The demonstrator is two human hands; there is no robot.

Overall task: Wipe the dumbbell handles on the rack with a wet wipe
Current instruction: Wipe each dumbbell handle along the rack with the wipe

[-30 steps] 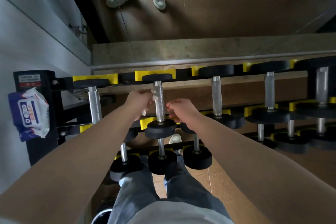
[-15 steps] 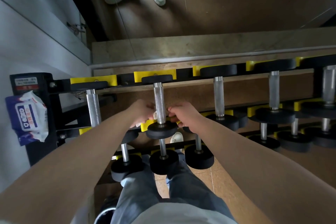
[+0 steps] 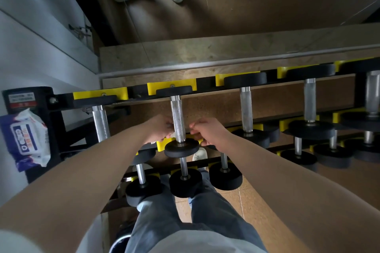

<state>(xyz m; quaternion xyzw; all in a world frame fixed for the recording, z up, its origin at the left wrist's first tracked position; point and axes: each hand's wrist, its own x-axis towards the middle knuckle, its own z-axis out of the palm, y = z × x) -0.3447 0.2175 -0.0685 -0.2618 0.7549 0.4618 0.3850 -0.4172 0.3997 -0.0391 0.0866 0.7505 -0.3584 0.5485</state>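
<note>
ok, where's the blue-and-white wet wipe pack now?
Head view, far left: the pack sits against the black metal rack's end post, under its red-and-white label, left of the leftmost steel dumbbell handle.

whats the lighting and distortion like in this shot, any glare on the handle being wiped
Head view: glare streaks the knurled handle between the left hand and right hand; the wet wipe shows only as a white scrap; wide-angle bend bows the forearms and rack; the top edge is dark.

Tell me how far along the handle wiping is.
Done: nothing shows for certain; the leftmost handle looks no different. In hand: left hand holds the wipe at the near end of the second handle, right hand opposite. To do: handles further right and lower rows.
</note>
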